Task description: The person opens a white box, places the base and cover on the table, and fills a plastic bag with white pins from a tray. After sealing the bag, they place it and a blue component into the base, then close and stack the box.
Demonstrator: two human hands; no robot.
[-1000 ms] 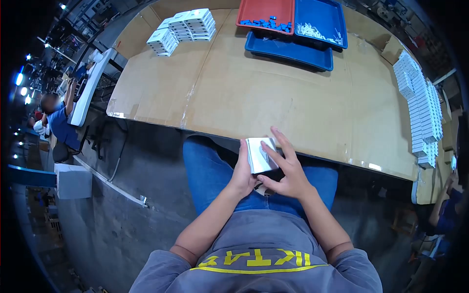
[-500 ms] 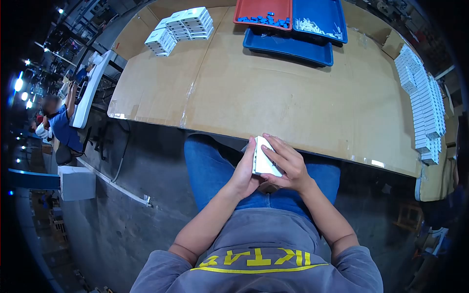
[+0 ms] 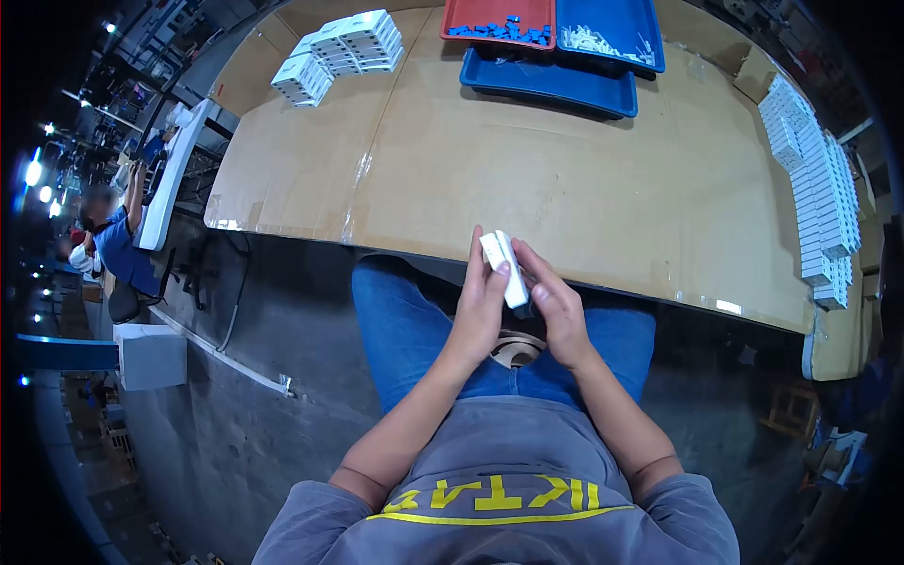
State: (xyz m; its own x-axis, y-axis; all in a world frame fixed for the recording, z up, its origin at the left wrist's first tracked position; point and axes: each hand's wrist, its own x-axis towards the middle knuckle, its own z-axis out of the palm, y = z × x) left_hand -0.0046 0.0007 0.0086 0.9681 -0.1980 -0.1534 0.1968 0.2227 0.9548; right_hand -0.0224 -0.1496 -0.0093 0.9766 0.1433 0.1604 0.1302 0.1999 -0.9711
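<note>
A white boxy plastic piece [image 3: 507,270] is held on edge above my lap, just in front of the table's near edge. My left hand [image 3: 480,315] grips it from the left, with the thumb laid across its near face. On the other side, my right hand [image 3: 562,320] presses its curved fingers against the piece. The palms partly hide it, and its exact kind cannot be made out. Below the hands, a round beige and dark object [image 3: 518,350] shows between my thighs.
Cardboard covers the table [image 3: 452,188]. White boxy pieces [image 3: 344,47] stand stacked at back left, more [image 3: 819,198] along the right edge. A red tray [image 3: 494,11] holds blue parts, a blue tray [image 3: 612,19] white parts; another blue tray [image 3: 551,87] sits in front. A person [image 3: 127,245] sits far left.
The white piece has been turned from showing its broad face to standing on edge, and raised slightly toward the table. My right hand's fingers have moved off its broad face to its side.
</note>
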